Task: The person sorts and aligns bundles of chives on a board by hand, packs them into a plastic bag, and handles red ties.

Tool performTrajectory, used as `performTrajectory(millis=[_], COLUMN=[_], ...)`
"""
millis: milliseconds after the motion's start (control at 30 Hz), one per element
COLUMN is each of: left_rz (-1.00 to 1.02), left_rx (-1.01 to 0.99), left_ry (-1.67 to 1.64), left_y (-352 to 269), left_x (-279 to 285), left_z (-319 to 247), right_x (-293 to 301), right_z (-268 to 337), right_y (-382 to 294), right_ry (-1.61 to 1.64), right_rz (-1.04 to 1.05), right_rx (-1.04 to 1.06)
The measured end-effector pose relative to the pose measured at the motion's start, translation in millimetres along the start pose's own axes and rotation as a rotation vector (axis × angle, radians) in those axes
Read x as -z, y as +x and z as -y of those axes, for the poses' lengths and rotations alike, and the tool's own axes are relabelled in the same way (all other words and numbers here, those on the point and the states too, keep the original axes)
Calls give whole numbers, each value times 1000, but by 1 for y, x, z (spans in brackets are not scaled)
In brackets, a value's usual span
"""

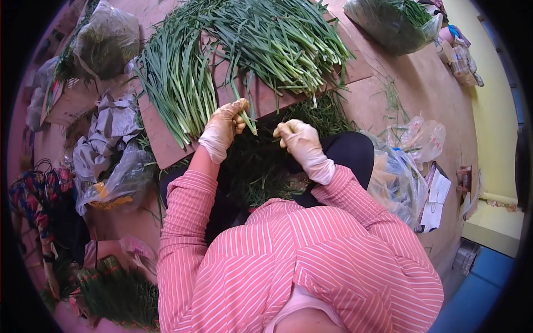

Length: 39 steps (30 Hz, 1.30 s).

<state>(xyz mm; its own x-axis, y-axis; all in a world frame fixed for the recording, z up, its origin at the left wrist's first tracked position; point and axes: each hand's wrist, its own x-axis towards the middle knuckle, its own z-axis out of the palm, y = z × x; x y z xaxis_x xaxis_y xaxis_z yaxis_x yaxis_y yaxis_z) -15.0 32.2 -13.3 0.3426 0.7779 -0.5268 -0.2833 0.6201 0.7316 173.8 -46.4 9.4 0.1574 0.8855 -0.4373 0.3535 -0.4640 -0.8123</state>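
My left hand (224, 127), in a stained whitish glove, pinches a garlic chive stalk (248, 121). The stalk's pale cut end points down towards me, and its leaves run back to the board. My right hand (300, 143), gloved alike, is a little to the right of that end, thumb and fingers closed together. Whether a scrap is between its fingertips is too small to tell. A neat bundle of garlic chives (183, 95) lies on the brown board (266, 98) beyond my left hand. A larger loose heap of chives (287, 50) covers the board's far right part.
Leaf trimmings (258, 166) lie between my knees. Plastic bags (399, 179) are at my right, and a filled bag (393, 25) stands far right. Grey cloth (104, 133) and a bag of greens (108, 41) lie left. At lower left, another person's arm (110, 248) is near tied chive bundles (120, 293).
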Motion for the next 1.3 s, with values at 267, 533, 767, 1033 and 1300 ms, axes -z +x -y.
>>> performTrajectory(millis=[267,533,767,1033,1300], left_rz=[86,-42,373,279,358], left_rx=[-81,-24,79,-19,61], left_ry=[-24,-148,-407,-298,-430], left_y=[-3,-14,-23,-19,-16], left_x=[-9,0,6,-2,-15], left_z=[9,-10,-12,-6,19], right_x=[-17,-34,9,14,-20], right_z=[1,-66,12,39,14], right_y=[16,-13,63,79,-31], right_ry=[515,-919,-699,-830,-178], right_rz=[535,694,-606,-482,8], right_rx=[32,200,829,731,306])
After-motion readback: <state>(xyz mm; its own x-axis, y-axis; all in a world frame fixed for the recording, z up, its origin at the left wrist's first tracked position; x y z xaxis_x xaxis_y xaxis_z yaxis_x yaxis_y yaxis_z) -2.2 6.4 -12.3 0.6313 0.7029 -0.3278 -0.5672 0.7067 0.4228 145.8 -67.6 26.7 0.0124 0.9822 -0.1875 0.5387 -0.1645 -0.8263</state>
